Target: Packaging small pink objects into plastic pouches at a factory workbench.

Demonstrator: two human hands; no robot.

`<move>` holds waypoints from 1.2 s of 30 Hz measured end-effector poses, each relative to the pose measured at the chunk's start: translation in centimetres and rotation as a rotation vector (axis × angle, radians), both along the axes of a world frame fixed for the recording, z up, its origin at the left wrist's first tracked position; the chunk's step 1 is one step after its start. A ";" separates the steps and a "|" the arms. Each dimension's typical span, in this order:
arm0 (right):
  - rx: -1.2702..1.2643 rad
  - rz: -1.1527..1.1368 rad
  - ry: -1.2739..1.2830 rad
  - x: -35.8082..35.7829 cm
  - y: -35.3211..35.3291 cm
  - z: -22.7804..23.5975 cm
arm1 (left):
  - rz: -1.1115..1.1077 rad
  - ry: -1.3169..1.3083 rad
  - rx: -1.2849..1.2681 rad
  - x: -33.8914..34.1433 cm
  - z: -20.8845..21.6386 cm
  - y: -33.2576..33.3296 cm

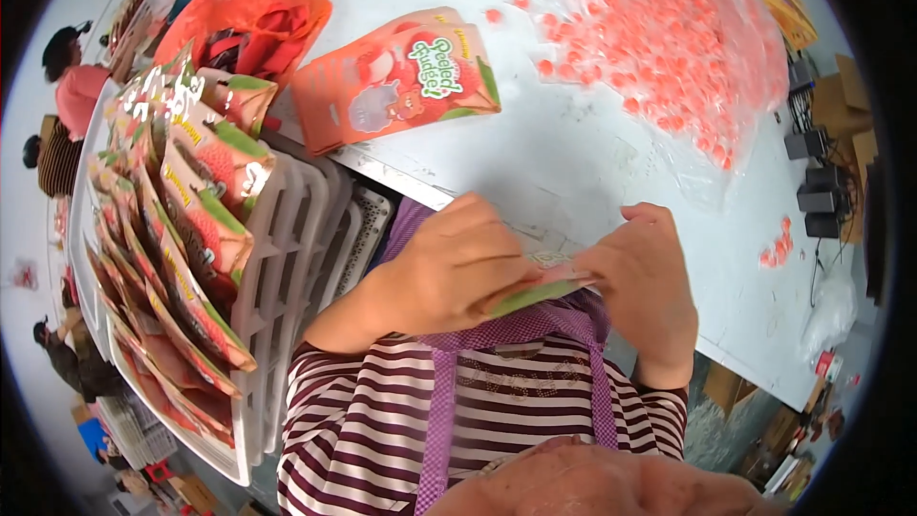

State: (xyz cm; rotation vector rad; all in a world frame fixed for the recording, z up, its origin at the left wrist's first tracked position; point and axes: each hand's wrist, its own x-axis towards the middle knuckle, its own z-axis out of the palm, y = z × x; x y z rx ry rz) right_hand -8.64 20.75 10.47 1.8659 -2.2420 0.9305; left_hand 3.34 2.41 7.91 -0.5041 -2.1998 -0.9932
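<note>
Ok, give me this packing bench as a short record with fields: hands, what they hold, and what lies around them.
left hand: grips the pouch's left end
right hand: grips its right end
pouch: orange and green, flat, held between both hands
crate: white, at the person's left, packed with upright pouches
table: white, with one flat pouch
clear bag: full of pink sweets

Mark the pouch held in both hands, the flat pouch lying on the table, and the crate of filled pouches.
held pouch (535,291): head view, its green lower edge between the hands.
flat pouch (396,81): head view, middle of its printed face.
white crate (287,239): head view, a bare rib of its wall.
</note>
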 end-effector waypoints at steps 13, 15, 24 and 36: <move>-0.399 0.275 -0.462 -2.3 -1.8 0.6 | -0.092 -0.469 0.359 5.3 1.6 -2.7; -0.455 0.375 -0.727 -2.4 -2.7 0.1 | -0.131 -0.675 0.607 6.7 1.6 -1.1; -0.339 0.160 -0.807 -6.5 -5.9 -6.1 | 1.409 0.377 0.174 19.2 12.4 -2.2; -0.295 0.126 -0.827 -7.0 -6.1 -6.5 | 2.019 0.147 -0.276 50.2 7.4 -19.5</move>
